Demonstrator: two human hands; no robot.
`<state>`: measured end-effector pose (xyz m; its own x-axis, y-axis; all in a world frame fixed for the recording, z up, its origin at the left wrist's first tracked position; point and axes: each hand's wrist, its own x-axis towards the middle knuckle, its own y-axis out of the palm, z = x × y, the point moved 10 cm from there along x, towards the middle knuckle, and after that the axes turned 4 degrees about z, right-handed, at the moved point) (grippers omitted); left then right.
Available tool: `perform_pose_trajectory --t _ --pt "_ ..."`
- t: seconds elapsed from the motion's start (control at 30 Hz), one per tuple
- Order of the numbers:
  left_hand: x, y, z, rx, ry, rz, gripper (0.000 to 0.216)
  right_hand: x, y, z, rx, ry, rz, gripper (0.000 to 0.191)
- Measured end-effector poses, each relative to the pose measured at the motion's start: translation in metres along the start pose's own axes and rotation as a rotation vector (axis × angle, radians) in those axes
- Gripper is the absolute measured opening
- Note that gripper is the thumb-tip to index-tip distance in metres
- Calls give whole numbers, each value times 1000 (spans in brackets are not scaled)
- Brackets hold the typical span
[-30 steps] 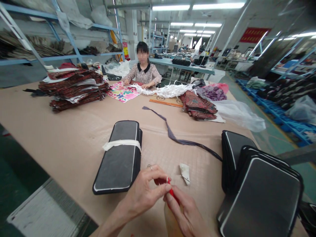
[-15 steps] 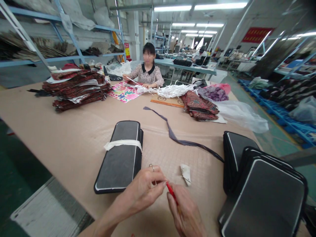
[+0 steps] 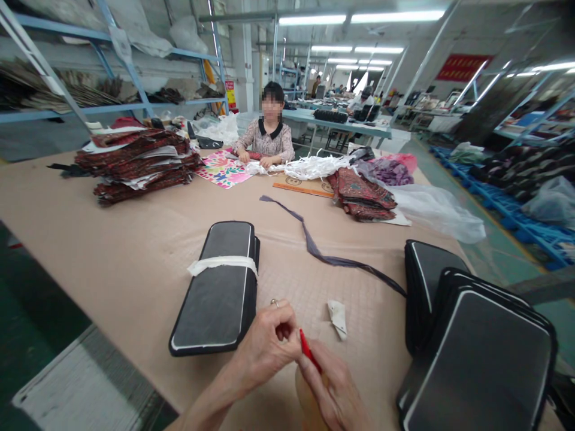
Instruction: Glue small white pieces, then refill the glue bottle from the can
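My right hand [image 3: 332, 380] is closed around a slim red pointed thing [image 3: 309, 351], whose exact kind I cannot make out. Below that hand shows part of a pale yellowish thing [image 3: 306, 400], mostly hidden. My left hand [image 3: 269, 335], wearing a ring, is pinched right at the red tip; what its fingers hold, if anything, is too small to see. Just beyond my left wrist lies a bundle of black panels [image 3: 211, 308] with white-lined edges, bound by a white strip [image 3: 227, 262]. A crumpled off-white scrap [image 3: 338, 320] rests to the right of my hands.
Stacks of black panels [image 3: 489, 359] stand at the right. A dark ribbon [image 3: 314, 246] trails across the brown tabletop [image 3: 130, 251]. Farther off are patterned red fabric piles [image 3: 139, 158], white strips [image 3: 314, 167] and clear plastic [image 3: 440, 209]. A person [image 3: 269, 134] sits opposite, handling material.
The fingers of my left hand have curled more, opening a gap inside the pinch. More of the pale yellowish thing shows under my right hand. The person opposite has lowered the hands.
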<state>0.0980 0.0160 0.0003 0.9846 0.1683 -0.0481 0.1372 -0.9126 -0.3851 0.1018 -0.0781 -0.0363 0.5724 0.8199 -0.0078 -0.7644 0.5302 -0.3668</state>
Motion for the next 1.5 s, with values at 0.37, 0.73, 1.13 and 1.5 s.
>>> perform_pose_trajectory --t 0.37,0.73,1.13,1.5 --pt "0 2 9 -314 -46 -5 13 5 12 7 332 51 173 40" --pt "-10 -4 -30 -87 157 87 19 3 4 2 334 102 57 34" --pt "-11 0 -28 -162 162 50 23 1 10 3 403 55 50 41" --pt "-8 -20 -20 -31 63 -95 29 7 5 -12 587 77 -226 101"
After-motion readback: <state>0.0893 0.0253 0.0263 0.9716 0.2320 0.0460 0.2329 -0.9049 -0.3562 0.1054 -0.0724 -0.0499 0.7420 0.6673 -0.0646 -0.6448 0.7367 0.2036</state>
